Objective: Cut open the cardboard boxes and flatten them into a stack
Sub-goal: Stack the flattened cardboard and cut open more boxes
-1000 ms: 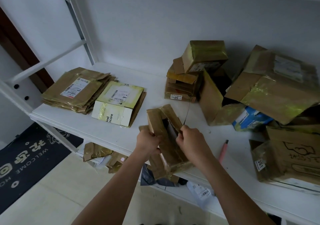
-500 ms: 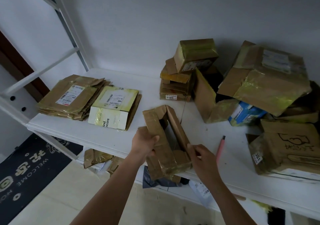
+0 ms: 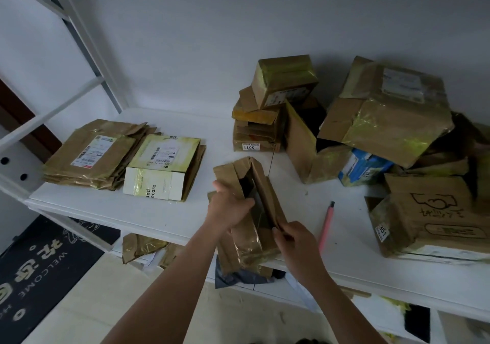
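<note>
While box [image 3: 250, 211] half-open at shelf [image 3: 164, 211] front edge: left hand [image 3: 230, 208] grips wall, right hand [image 3: 294, 243] pinches near flap. Push sides opposite ways, collapse along creases, mind tape.

bare shelf [image 3: 212, 137] between flattened stack [image 3: 90, 155], box pile [image 3: 371, 131]

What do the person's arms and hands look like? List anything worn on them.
Both forearms are bare up to the frame's lower edge: no sleeves in view. The left hand and right hand wear no gloves; no watch, bracelet or ring shows on the visible parts. Fingers are partly hidden, so small rings cannot be ruled out.
</note>
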`<state>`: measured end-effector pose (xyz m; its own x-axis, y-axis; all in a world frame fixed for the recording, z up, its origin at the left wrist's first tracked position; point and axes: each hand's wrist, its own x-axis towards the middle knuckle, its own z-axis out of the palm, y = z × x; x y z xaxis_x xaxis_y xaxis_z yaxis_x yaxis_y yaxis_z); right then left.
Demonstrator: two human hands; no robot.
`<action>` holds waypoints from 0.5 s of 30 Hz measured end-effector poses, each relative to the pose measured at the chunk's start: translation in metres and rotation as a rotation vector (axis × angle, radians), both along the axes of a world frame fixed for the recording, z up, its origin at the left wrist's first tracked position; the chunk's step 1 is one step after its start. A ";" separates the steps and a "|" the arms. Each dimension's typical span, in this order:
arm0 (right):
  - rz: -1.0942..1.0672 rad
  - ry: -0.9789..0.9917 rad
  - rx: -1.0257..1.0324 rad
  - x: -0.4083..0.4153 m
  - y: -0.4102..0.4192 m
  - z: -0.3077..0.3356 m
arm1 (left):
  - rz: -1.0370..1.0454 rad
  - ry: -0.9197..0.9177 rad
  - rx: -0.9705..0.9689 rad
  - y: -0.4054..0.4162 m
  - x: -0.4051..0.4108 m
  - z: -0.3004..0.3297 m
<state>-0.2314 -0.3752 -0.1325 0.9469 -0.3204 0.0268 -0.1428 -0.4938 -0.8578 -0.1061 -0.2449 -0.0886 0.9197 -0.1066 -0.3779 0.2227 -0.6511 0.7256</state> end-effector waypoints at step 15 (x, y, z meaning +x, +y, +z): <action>-0.005 -0.296 -0.035 0.039 -0.037 0.045 | 0.280 0.205 -0.945 0.059 0.007 0.017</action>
